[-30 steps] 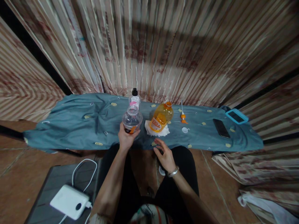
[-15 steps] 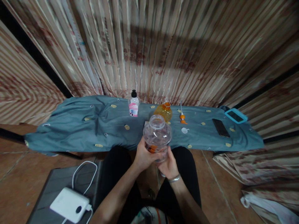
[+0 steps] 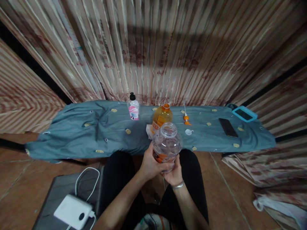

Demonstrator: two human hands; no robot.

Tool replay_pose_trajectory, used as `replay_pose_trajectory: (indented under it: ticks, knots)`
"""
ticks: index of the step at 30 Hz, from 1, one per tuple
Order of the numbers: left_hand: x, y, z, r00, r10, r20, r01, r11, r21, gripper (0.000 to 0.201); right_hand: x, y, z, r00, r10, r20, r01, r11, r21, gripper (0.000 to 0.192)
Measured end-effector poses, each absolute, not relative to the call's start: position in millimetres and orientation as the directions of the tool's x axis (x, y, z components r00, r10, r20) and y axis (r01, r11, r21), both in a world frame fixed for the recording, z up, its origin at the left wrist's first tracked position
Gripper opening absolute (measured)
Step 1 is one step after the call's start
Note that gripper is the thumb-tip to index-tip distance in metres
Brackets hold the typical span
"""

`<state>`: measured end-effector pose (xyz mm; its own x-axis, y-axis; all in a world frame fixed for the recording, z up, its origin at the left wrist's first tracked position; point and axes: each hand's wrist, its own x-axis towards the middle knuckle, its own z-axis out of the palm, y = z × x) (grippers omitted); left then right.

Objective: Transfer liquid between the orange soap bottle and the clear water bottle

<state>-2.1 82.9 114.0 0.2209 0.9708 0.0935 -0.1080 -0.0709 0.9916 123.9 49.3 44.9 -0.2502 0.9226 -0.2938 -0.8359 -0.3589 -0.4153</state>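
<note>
**Both hands on the empty clear bottle**

My left hand [image 3: 150, 164] is wrapped around the lower body of the clear bottle [image 3: 167, 145], fingers over its orange label. My right hand [image 3: 175, 171] grips it from below and the right side. The bottle is upright, mouth open, held over my lap just in front of the worktop's near edge.

On the worktop [image 3: 79, 134], under a blue-grey cloth: an orange bottle [image 3: 161, 117] directly behind the clear one, standing on a white tissue [image 3: 148, 130]. A small pink-label bottle [image 3: 133, 109] with a black cap stands to its left. An orange pump head [image 3: 185, 117] and a white cap [image 3: 189, 132] lie to the right, a black phone [image 3: 228, 127] further right. A white power bank [image 3: 72, 212] sits by my left knee.
</note>
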Motion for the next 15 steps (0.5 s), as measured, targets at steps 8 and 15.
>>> replay_pose_trajectory:
  ticks: [8, 15]
  knots:
    - [0, 89, 114, 0.386, 0.896, 0.217, -0.183, -0.156, 0.971, 0.09, 129, 42, 54, -0.178, 0.949, -0.26, -0.892, -0.267, -0.364, 0.042]
    - [-2, 137, 92, -0.073, 0.945, 0.319, 0.03, -0.318, 0.948, 0.102, 151, 36, 87, -0.098, 0.965, -0.244, -0.91, -0.186, -0.369, 0.062]
